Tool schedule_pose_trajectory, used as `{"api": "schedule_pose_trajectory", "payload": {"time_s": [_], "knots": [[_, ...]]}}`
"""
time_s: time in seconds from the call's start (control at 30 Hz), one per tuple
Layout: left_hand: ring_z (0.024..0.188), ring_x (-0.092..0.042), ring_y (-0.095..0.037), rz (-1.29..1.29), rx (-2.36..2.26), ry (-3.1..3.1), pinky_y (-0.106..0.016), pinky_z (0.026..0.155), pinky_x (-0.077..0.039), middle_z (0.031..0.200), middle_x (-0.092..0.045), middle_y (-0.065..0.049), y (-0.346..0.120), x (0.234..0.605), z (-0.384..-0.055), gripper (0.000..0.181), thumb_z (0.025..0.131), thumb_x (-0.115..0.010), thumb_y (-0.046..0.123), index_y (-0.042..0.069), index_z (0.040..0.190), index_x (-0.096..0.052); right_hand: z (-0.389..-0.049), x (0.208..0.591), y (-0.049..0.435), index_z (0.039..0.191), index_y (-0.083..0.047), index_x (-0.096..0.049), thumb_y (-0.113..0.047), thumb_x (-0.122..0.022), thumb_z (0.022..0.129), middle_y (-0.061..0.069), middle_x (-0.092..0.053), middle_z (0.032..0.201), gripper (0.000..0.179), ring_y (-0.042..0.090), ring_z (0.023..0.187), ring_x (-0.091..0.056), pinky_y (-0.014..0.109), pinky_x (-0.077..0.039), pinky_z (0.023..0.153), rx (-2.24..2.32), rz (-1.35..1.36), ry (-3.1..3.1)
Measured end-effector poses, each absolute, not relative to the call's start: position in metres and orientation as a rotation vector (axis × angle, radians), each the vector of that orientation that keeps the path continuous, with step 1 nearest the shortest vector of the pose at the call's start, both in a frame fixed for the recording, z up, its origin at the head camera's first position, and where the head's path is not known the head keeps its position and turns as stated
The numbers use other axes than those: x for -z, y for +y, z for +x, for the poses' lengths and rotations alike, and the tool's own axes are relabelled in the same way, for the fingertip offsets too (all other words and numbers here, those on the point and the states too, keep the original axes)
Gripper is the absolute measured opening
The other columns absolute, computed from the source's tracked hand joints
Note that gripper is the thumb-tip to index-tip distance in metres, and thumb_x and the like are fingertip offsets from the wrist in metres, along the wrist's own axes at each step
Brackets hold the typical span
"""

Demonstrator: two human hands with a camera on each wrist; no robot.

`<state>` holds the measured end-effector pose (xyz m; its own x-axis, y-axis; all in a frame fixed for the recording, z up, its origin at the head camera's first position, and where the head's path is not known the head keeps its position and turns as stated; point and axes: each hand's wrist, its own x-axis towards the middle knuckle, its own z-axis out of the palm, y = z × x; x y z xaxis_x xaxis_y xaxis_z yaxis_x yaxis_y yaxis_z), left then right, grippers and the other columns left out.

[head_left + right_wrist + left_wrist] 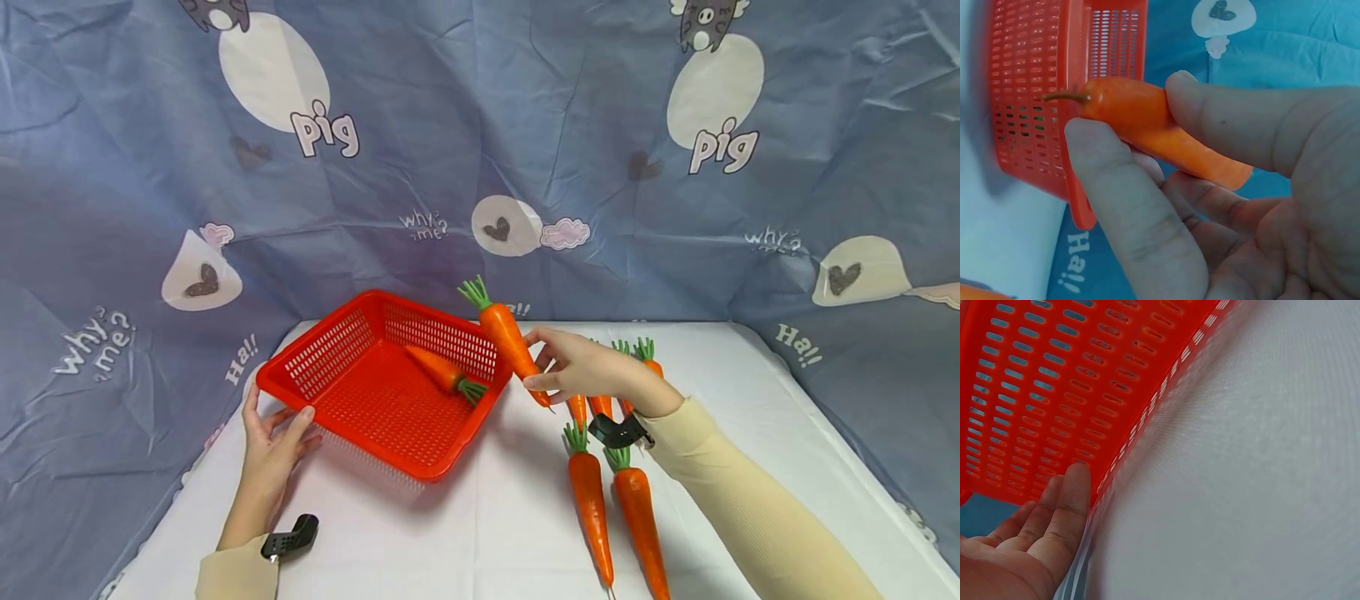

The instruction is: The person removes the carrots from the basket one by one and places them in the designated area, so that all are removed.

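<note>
In the head view, my right hand (pixel 573 362) pinches an orange carrot (pixel 506 337) by its lower part. The green stalks point up and away, beside the right end of a red slotted basket (pixel 420 467). Seen from the right wrist, thumb and fingers lie on either side of the carrot (pixel 1147 119), its thin tail toward the basket wall. My left hand (pixel 273 446) holds the basket's near left corner, thumb at the rim; in the left wrist view its fingers (pixel 1072 494) lie against the slotted wall. Inside the basket lies another carrot (pixel 442 371).
Two carrots (pixel 588 500) (pixel 637 517) lie on the white table (pixel 495 542) at the near right. Several more carrots (pixel 600 404) lie behind them, partly covered by my right hand and forearm. A blue printed cloth (pixel 420 125) hangs around the table's back and sides.
</note>
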<state>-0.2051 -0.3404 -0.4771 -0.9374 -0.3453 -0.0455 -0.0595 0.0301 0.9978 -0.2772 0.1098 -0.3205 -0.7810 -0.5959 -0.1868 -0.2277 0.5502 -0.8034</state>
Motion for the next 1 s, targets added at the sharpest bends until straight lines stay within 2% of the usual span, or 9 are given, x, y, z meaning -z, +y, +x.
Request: {"api": "schedule_pose_trajectory", "payload": {"time_s": [0.3,0.5,0.6,0.8,1.0], "knots": [[0.096,-0.069,0.004,0.422,1.997,-2.100,-0.022,0.081,-0.065,0.143,-0.037,-0.002,-0.341,0.478,-0.206,0.104,0.105,-0.072,0.029,0.054,0.166,0.009,-0.268,0.320,0.129,0.150,-0.002,-0.043,-0.017,-0.074,0.103,0.020,-0.066,0.115,0.058,0.025,0.087,-0.077,0.044,-0.068,0.085,1.146,-0.652,2.354],[0.097,-0.068,0.004,0.426,1.988,-2.100,-0.023,0.080,-0.066,0.148,-0.036,-0.006,-0.340,0.479,-0.206,0.104,0.105,-0.071,0.028,0.055,0.166,0.008,-0.258,0.319,0.141,0.152,-0.001,-0.041,-0.019,-0.074,0.103,0.022,-0.063,0.119,0.062,0.029,0.088,-0.077,0.043,-0.068,0.085,1.185,-0.631,2.353],[0.097,-0.069,0.003,0.428,1.989,-2.101,-0.023,0.080,-0.066,0.149,-0.035,-0.007,-0.340,0.479,-0.206,0.103,0.105,-0.071,0.028,0.055,0.166,0.008,-0.255,0.319,0.148,0.151,-0.001,-0.042,-0.021,-0.075,0.102,0.021,-0.063,0.117,0.062,0.026,0.088,-0.076,0.042,-0.068,0.084,1.187,-0.623,2.373],[0.095,-0.071,0.001,0.424,1.985,-2.098,-0.022,0.079,-0.065,0.150,-0.036,-0.006,-0.339,0.479,-0.207,0.104,0.104,-0.072,0.029,0.053,0.166,0.009,-0.248,0.319,0.159,0.152,-0.003,-0.041,-0.022,-0.076,0.102,0.018,-0.065,0.114,0.064,0.024,0.090,-0.077,0.040,-0.068,0.085,1.161,-0.606,2.392],[0.095,-0.070,0.003,0.420,1.997,-2.101,-0.022,0.081,-0.065,0.144,-0.037,-0.002,-0.340,0.479,-0.206,0.104,0.105,-0.072,0.030,0.054,0.165,0.010,-0.244,0.321,0.165,0.151,-0.004,-0.043,-0.021,-0.076,0.102,0.018,-0.064,0.115,0.062,0.025,0.091,-0.077,0.045,-0.068,0.087,1.186,-0.590,2.370]]}}
